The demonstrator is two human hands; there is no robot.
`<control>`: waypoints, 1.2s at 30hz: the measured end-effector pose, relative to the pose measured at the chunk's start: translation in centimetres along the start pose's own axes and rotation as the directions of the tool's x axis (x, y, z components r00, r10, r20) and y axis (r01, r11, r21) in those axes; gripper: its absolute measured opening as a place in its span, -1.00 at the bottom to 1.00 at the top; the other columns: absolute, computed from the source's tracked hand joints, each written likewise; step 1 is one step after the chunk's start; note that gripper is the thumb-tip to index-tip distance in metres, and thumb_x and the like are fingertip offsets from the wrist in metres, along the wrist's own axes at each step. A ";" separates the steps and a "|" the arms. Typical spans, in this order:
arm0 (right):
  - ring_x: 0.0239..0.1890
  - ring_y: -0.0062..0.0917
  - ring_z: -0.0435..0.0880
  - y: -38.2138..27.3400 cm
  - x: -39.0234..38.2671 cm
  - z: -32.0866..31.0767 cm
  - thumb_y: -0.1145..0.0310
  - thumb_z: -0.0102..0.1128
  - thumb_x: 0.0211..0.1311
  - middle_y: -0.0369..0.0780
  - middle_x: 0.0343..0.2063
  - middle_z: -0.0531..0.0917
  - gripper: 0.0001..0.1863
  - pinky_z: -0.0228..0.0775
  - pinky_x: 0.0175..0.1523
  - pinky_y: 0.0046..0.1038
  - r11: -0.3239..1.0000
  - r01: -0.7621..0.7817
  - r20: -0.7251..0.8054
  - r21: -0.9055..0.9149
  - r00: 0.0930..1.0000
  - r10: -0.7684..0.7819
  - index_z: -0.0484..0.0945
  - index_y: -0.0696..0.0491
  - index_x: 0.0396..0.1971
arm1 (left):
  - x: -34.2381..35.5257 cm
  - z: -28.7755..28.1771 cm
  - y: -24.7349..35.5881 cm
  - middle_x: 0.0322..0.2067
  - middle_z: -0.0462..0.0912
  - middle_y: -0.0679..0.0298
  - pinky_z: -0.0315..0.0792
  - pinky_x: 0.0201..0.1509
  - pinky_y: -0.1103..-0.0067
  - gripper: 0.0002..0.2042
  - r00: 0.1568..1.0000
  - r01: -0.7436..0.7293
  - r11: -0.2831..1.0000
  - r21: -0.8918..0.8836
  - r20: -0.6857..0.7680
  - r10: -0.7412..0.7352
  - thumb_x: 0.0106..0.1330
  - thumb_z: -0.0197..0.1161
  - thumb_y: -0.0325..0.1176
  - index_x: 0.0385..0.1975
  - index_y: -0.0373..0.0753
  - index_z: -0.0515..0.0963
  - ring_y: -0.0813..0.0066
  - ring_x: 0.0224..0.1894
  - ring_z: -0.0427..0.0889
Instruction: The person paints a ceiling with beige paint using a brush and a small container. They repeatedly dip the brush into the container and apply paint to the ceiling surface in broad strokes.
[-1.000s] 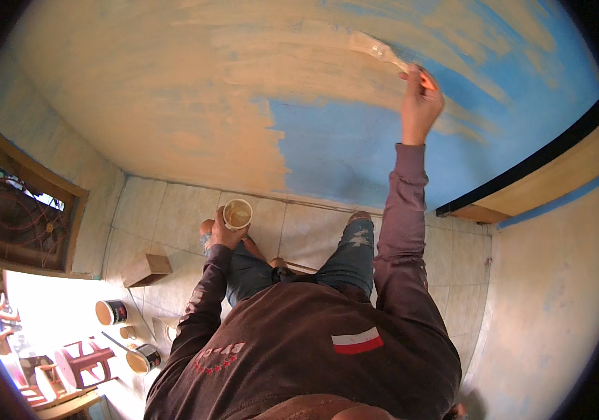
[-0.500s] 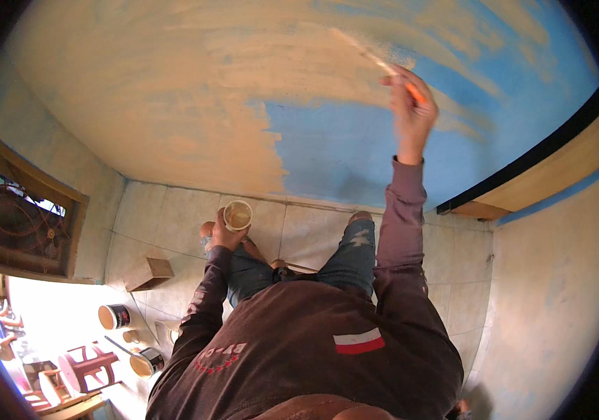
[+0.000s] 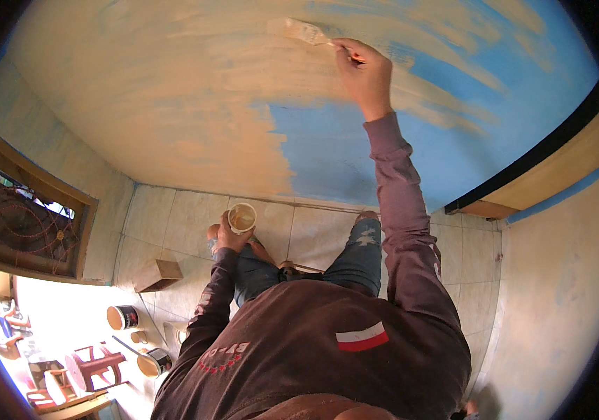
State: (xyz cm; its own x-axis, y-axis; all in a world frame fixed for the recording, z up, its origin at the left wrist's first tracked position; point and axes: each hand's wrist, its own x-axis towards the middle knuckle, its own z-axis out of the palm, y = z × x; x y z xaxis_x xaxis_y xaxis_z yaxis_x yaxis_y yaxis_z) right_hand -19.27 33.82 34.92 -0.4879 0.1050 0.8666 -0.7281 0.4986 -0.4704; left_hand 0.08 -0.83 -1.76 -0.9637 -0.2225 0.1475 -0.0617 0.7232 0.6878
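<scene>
Left grip [image 3: 234, 235] wraps a cup [image 3: 252, 210] of tan paint [image 3: 242, 220]; right grip [image 3: 355, 57] pinches a brush [image 3: 305, 31]. Dark-labelled buckets [image 3: 129, 316] stand toward the floor's [image 3: 306, 227] left edge.

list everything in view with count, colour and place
paintbrush: 1, pale, upper centre
cup: 1, whitish, left of centre
front wall: 1, tan over blue, top
right wall: 1, pale, right
floor: 1, pale tiles, underfoot
box: 1, brown, left
buckets: 2, tan and black, lower left
stool: 1, red, lower left
framed grille: 1, brown, left
other items: unclear, lower left
jeans: 1, blue, centre
sweatshirt: 1, dark brown, bottom
left hand: 1, holding cup
right hand: 1, holding paintbrush
</scene>
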 end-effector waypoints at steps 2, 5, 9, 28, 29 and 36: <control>-0.42 -0.57 0.75 0.3 -0.1 -1.4 0.41 0.32 0.25 -0.12 -0.42 0.77 -0.85 0.57 -0.26 -0.54 0.998 0.003 -0.020 -0.055 1.000 -0.004 0.76 0.09 -0.22 | -0.2 0.8 -1.0 0.04 0.63 -0.08 0.55 0.10 0.22 -0.15 1.000 -0.014 0.999 -0.036 -0.013 0.014 -0.01 0.61 -0.04 0.23 -0.22 0.28 -0.05 0.10 0.64; -0.47 -0.65 0.68 0.9 -0.8 -4.5 0.39 0.32 0.26 -0.16 -0.48 0.74 -0.83 0.52 -0.30 -0.57 0.994 -0.029 -0.079 -0.102 0.997 0.021 0.76 0.09 -0.19 | 0.0 0.9 -1.1 0.04 0.63 -0.08 0.56 0.10 0.22 -0.17 0.999 -0.037 0.997 -0.066 -0.012 0.036 -0.01 0.60 -0.07 0.22 -0.23 0.29 -0.05 0.10 0.64; -0.52 -0.75 0.49 0.6 -1.7 -8.7 0.39 0.32 0.29 -0.32 -0.56 0.61 -0.81 0.39 -0.36 -0.64 0.955 -0.144 -0.138 -0.260 0.984 0.110 0.76 0.05 -0.14 | 0.0 0.4 -0.3 0.06 0.62 -0.08 0.55 0.12 0.25 -0.16 0.999 -0.036 0.997 -0.070 0.013 0.037 -0.01 0.61 -0.09 0.23 -0.24 0.28 -0.03 0.11 0.64; -0.48 -0.57 0.69 0.5 -2.0 0.7 0.44 0.30 0.24 -0.12 -0.45 0.75 -0.79 0.52 -0.31 -0.54 0.993 -0.103 0.004 -0.061 0.995 0.104 0.74 0.10 -0.14 | 0.1 0.7 -1.1 0.04 0.62 -0.09 0.53 0.12 0.21 -0.12 1.000 -0.017 1.000 0.000 -0.010 0.017 -0.02 0.60 -0.03 0.25 -0.25 0.26 -0.06 0.10 0.63; -0.48 -0.60 0.68 0.7 -2.1 -0.4 0.43 0.31 0.24 -0.14 -0.47 0.74 -0.79 0.51 -0.31 -0.55 0.988 -0.126 -0.005 -0.087 0.992 0.126 0.74 0.10 -0.15 | 0.0 0.8 -1.2 0.04 0.62 -0.09 0.53 0.12 0.21 -0.12 1.000 -0.022 1.000 -0.004 -0.020 0.022 -0.02 0.60 -0.03 0.26 -0.25 0.26 -0.07 0.10 0.63; -0.45 -0.71 0.59 3.8 -3.9 -10.0 0.38 0.36 0.25 -0.28 -0.51 0.68 -0.80 0.45 -0.28 -0.60 0.953 -0.205 -0.219 -0.224 0.963 0.156 0.76 0.06 -0.15 | 0.1 0.8 -0.9 0.08 0.60 -0.10 0.51 0.15 0.21 -0.09 0.999 -0.033 0.999 -0.016 0.013 0.033 -0.04 0.61 -0.04 0.28 -0.25 0.24 -0.06 0.13 0.61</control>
State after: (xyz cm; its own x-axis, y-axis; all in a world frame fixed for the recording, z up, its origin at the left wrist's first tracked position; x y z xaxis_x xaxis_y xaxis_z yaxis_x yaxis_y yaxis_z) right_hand -15.27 43.89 31.42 -0.4783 0.3672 0.7977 -0.4853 0.6466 -0.5886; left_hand -0.19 -0.97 -2.93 -0.9686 -0.1896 0.1607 -0.0258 0.7199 0.6936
